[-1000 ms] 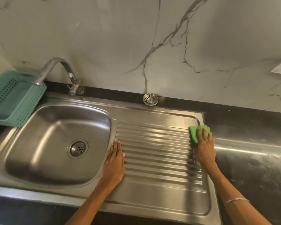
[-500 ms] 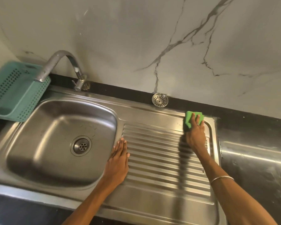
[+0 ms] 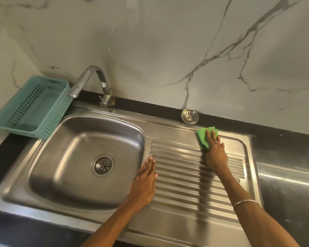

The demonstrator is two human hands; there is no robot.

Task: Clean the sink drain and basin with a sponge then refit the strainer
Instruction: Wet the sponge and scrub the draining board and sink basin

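On the drainboard [image 3: 182, 177], right hand [image 3: 215, 155] grip flat atop green sponge [image 3: 202, 136], left hand [image 3: 145, 182] grip spread.

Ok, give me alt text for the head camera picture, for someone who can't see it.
A person's right hand presses a green sponge onto the far edge of a steel draining board, while the left hand rests flat beside the basin. The strainer sits on the ledge behind, out of the drain.

I see a black bench [image 3: 284, 145]. The shiny sink [image 3: 161, 125] sits in it, a green basket [image 3: 32, 111] at its left end, and the strainer [image 3: 189, 116] at the back.
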